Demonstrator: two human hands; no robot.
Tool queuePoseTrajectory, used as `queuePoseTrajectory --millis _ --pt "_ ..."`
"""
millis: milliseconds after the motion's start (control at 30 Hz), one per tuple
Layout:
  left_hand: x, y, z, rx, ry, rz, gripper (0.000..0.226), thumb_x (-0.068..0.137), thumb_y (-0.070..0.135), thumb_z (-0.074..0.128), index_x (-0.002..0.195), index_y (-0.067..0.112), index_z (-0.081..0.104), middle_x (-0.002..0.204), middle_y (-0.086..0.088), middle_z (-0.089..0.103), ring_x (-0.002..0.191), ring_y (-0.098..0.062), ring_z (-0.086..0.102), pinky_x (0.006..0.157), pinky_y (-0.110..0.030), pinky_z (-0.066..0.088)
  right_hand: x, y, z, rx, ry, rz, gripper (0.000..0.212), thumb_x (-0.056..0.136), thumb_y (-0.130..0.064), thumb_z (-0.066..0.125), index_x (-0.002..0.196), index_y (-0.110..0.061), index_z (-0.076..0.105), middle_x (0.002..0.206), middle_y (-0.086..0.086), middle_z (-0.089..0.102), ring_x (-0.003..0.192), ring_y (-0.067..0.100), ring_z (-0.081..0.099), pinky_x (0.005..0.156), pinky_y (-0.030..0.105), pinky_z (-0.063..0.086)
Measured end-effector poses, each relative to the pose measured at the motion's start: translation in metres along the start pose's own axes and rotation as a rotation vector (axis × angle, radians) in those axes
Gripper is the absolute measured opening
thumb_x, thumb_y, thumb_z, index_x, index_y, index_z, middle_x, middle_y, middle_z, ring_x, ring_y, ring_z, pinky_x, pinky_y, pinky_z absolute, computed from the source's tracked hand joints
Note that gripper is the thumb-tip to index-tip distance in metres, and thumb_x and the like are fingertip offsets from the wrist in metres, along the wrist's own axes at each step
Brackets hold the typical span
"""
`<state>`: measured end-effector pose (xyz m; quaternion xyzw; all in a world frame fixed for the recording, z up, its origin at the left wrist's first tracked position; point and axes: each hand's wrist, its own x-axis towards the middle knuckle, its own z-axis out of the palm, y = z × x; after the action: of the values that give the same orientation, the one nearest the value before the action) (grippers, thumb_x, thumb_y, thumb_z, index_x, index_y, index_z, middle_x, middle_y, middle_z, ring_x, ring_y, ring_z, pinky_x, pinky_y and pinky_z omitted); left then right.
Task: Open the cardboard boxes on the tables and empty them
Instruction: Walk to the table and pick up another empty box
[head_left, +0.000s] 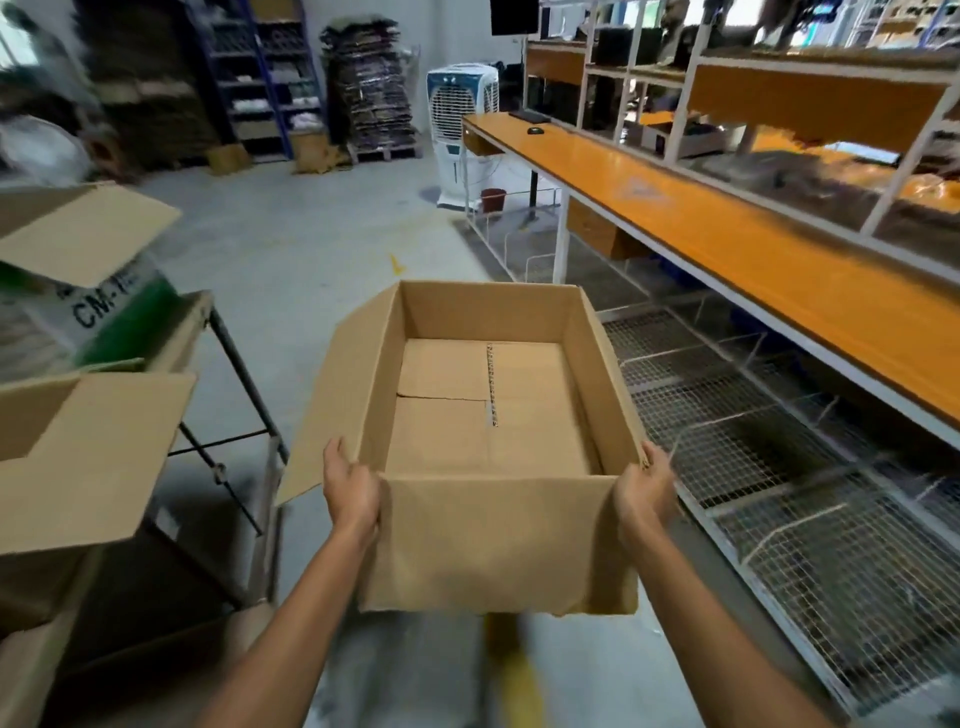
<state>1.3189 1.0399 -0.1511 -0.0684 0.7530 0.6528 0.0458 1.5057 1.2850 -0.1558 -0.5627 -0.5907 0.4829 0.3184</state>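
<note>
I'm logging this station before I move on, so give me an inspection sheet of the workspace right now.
Surface: orange workbench on the right, bare in its near part; keyboard and mouse at its far end.
Job's things: open cardboard box carried in the air, empty; two more opened boxes on the left.
Clutter: green-and-white sack beside the left boxes.
Grippers: left hand and right hand grip the box's near corners.
Cables: nothing seen.
Surroundings: air cooler, wire mesh shelf, storage racks behind.
</note>
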Motion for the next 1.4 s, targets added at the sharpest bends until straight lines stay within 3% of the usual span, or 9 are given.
queuePoseTrajectory --millis 400,567,733,1067,1233,1400 --pt "0.204 0.019 0.094 -0.162 0.215 -0.016 0.061 0.095 -0.006 0.037 0.151 0.019 0.036 0.14 -0.008 0.051 0.125 -0.026 0.051 0.112 -0.046 0.041 0.167 -0.083 0.233 0.055 -0.173 -0.168 0.05 0.095 -0.005 0.046 0.142 -0.021 0.054 0.141 0.004 0.058 0.129 0.028 0.053 0.111 0.047 0.041" --pt "0.298 0.04 0.135 -0.152 0.269 -0.017 0.067 0.089 -0.001 0.04 0.145 0.035 0.039 0.139 -0.006 0.054 0.125 -0.027 0.054 0.109 -0.049 0.044 0.23 -0.128 0.323 0.088 -0.213 -0.188 0.05 0.095 -0.004 0.048 0.141 -0.022 0.055 0.141 0.003 0.059 0.13 0.025 0.052 0.113 0.047 0.039" --pt "0.377 0.065 0.187 -0.154 0.317 -0.005 0.067 0.092 -0.005 0.039 0.15 0.028 0.037 0.15 -0.006 0.046 0.136 -0.026 0.045 0.115 -0.049 0.038 0.301 -0.166 0.407 0.112 -0.258 -0.18 0.05 0.095 -0.004 0.048 0.14 -0.024 0.055 0.138 0.003 0.061 0.127 0.027 0.055 0.11 0.049 0.043" --pt "0.557 0.107 0.32 -0.118 0.509 -0.033 0.062 0.096 -0.004 0.04 0.151 0.024 0.036 0.153 -0.007 0.041 0.136 -0.026 0.043 0.115 -0.046 0.037 0.47 -0.256 0.597 0.044 -0.412 -0.204 0.05 0.096 0.002 0.043 0.141 -0.016 0.055 0.139 0.008 0.059 0.129 0.029 0.053 0.107 0.035 0.038" --pt "0.631 0.143 0.359 -0.084 0.597 -0.031 0.057 0.098 0.002 0.044 0.151 0.023 0.036 0.149 -0.006 0.046 0.133 -0.025 0.046 0.114 -0.042 0.038 0.527 -0.319 0.677 0.01 -0.504 -0.194 0.047 0.099 -0.003 0.041 0.142 -0.02 0.053 0.134 0.009 0.061 0.121 0.033 0.056 0.103 0.043 0.043" --pt "0.692 0.162 0.37 -0.086 0.686 -0.047 0.057 0.099 0.001 0.043 0.152 0.019 0.034 0.135 -0.001 0.048 0.117 -0.017 0.047 0.106 -0.035 0.04 0.551 -0.354 0.76 -0.058 -0.585 -0.218 0.049 0.098 -0.004 0.042 0.142 -0.024 0.052 0.132 0.008 0.062 0.119 0.035 0.057 0.102 0.052 0.047"
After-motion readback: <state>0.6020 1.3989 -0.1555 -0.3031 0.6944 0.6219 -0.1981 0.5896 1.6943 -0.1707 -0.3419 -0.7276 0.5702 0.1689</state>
